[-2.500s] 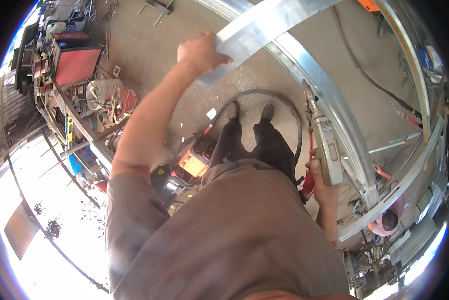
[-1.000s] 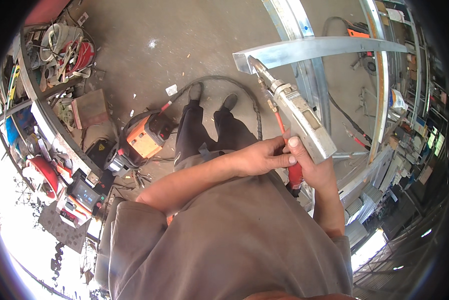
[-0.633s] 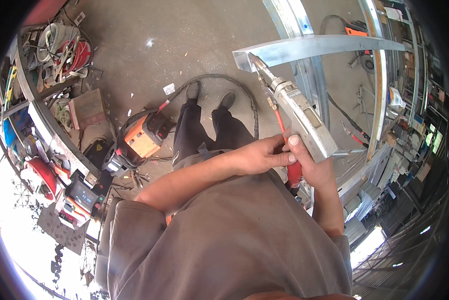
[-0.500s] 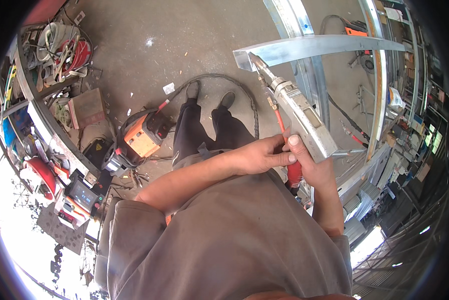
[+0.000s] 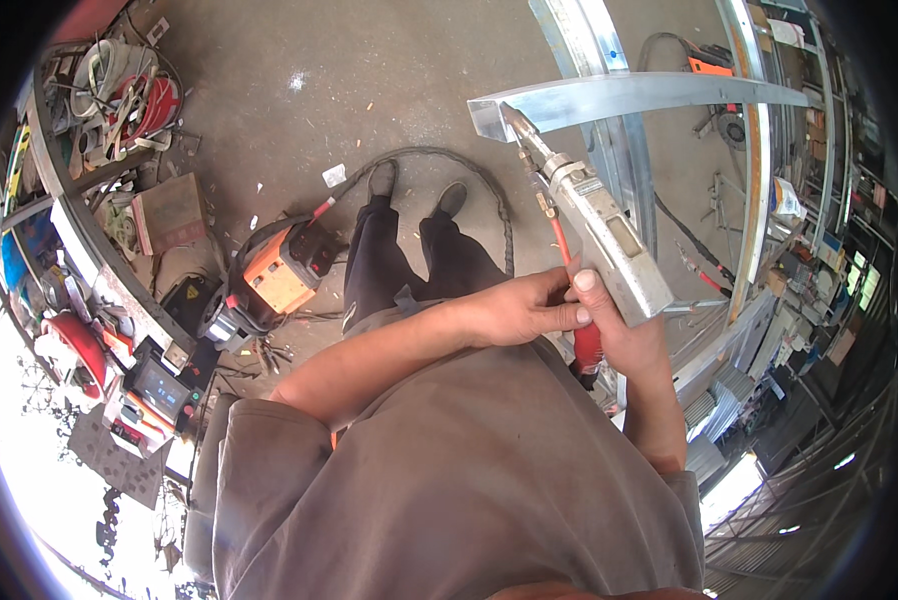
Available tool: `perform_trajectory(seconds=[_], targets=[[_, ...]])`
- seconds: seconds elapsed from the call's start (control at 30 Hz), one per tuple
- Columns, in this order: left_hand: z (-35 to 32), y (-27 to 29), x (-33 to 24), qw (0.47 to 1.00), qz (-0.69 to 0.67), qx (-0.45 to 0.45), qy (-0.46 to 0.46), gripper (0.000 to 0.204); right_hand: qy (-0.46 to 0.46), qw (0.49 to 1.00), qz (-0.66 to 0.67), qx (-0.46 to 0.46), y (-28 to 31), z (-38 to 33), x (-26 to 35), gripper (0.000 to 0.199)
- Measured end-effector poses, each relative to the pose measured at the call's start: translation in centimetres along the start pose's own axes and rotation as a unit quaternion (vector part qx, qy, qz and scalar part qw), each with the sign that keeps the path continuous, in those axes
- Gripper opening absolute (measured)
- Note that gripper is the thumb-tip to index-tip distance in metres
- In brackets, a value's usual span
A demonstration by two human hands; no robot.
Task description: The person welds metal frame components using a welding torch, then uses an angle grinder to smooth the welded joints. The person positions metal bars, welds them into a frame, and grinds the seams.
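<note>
Right of centre, my right hand (image 5: 624, 340) is clamped on the grey welding gun (image 5: 604, 245); my left hand (image 5: 524, 310) steadies it, tip at the steel bar (image 5: 649, 95). Far left, a brown cardboard box (image 5: 172, 210).

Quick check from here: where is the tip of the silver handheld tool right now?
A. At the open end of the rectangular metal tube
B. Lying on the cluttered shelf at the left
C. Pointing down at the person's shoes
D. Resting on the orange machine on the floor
A: the nozzle of the silver tool, gripped by both the right hand and left hand, sits at the open end of the rectangular metal tube.
</note>
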State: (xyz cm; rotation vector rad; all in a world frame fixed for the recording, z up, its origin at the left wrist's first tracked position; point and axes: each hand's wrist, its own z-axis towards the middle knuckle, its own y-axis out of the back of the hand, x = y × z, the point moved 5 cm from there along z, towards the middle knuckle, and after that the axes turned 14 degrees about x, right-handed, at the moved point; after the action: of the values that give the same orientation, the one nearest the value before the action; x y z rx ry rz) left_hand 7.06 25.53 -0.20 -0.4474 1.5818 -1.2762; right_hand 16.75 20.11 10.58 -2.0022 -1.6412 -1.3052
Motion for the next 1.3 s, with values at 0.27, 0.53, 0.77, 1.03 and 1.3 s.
perform_trajectory(seconds=[0.27,0.53,0.77,1.03,1.3], targets=[[-0.2,0.4,-0.4,0.999,0.0,0.045,-0.011,0.07,-0.025,0.997,-0.065,0.034,-0.6,0.0,1.0,0.066],[-0.7,0.4,-1.0,0.999,0.03,0.039,0.0,0.067,-0.035,0.996,-0.077,0.034,-0.9,0.2,1.9,0.066],[-0.8,0.4,-0.8,0.999,0.007,0.041,-0.007,0.064,-0.053,0.996,-0.067,0.033,-1.1,0.0,1.8,0.066],[-0.7,0.3,-0.4,0.998,0.004,0.062,0.01,0.072,0.001,0.997,-0.08,-0.012,-1.0,-0.3,1.5,0.043],[-0.4,-0.2,-0.5,0.997,-0.007,0.07,-0.022,0.067,-0.045,0.995,-0.087,0.023,-1.0,-0.6,1.5,0.065]])
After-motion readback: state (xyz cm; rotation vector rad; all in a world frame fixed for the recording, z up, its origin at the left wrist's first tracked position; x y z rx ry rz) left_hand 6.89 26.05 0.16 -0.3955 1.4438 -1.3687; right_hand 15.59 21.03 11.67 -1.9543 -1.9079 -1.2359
